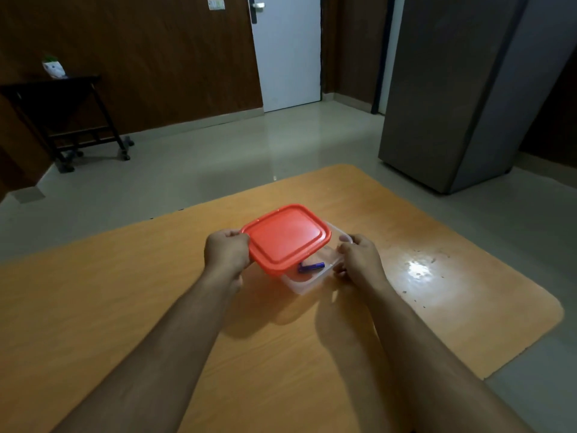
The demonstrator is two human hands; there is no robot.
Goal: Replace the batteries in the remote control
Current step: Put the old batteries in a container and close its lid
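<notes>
Gripping unlabelled red lid (285, 237), seemingly.

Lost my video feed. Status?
Left hand lifting red lid. Right hand gripping clear box. Purple batteries inside. Remote not in view.

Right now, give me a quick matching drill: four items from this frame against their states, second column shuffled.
Column 1:
1. red plastic lid
2. clear plastic container
3. purple cylindrical item
4. left hand

Column 2:
A. lies inside the container, seen through the opening
B. grips the lid's left edge
C. lifted and shifted off, partly uncovering the box
D. rests on the orange table, held at its right rim by the right hand

Pairs: 1-C, 2-D, 3-A, 4-B
</notes>
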